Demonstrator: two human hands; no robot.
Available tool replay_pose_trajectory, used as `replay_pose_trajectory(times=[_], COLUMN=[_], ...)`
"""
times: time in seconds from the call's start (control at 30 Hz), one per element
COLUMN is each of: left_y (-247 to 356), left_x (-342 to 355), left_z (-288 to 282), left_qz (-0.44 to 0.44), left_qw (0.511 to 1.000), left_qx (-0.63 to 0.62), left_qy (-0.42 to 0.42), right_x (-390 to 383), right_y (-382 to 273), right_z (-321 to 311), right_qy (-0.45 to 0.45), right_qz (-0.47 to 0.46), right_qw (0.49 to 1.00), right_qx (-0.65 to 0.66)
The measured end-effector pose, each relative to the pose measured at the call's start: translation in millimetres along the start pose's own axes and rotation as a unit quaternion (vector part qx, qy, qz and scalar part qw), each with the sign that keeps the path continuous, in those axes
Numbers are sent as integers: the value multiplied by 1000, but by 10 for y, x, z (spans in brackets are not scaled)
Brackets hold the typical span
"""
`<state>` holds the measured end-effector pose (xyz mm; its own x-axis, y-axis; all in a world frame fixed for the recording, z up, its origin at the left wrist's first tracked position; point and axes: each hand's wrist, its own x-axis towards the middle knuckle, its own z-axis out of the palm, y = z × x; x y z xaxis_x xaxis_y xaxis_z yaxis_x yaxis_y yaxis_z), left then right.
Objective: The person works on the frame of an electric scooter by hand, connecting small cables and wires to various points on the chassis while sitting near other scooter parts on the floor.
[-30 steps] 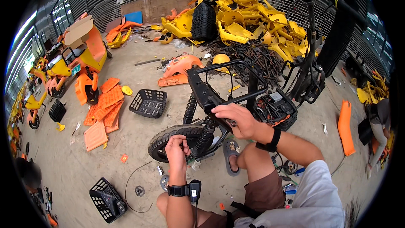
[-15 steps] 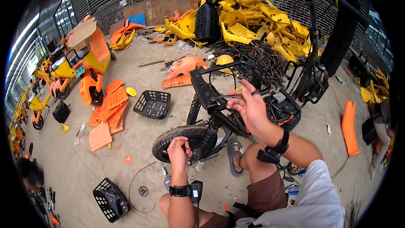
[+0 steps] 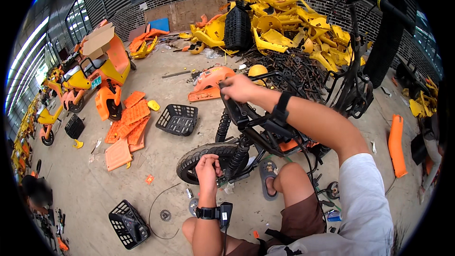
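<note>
A stripped black scooter frame [image 3: 244,122] stands before me, with its rear wheel [image 3: 187,161] and two coil shock absorbers, the nearer shock absorber [image 3: 237,159] in front. My right hand [image 3: 238,89] reaches across to the far end of the frame's top plate. Its fingers are closed and point down; a small dark bit shows at the fingertips, but what they grip is hidden. Beside the wheel and the nearer shock absorber, my left hand [image 3: 207,167] is held up with its fingers curled in. Anything inside them is too small to make out.
A black basket [image 3: 177,119] lies beyond the wheel; another basket [image 3: 129,224] sits at lower left. Orange panels [image 3: 128,128] are stacked at left. Yellow panels [image 3: 284,23] and dark metal parts [image 3: 289,68] are heaped behind. A person [image 3: 429,147] is at the right edge.
My right hand has moved left and away from me to the plate's far end, its fingers now turned down. The grey metal tool it held is no longer visible. My left hand stays curled.
</note>
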<state>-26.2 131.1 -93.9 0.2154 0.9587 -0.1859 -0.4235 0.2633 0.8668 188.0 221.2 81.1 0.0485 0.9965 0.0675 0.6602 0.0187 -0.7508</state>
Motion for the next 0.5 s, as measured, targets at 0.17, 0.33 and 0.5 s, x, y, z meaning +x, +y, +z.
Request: replay_pose_trajectory(times=[0.17,0.33,0.5], left_y=[-6,-6,28], left_x=[-18,-39,-57], left_z=[-11,-60,-24], left_qz=[-2,2,1], left_qw=[1000,1000,1000], left_qx=[2,2,-23], left_qy=[5,8,19], right_x=[-337,-794,-1376], right_y=[-266,34,295], right_z=[416,474,185], right_qy=[-14,63,126], right_qz=[-281,-512,-468], right_qw=[887,794,864], right_qx=[-366,-322,-140])
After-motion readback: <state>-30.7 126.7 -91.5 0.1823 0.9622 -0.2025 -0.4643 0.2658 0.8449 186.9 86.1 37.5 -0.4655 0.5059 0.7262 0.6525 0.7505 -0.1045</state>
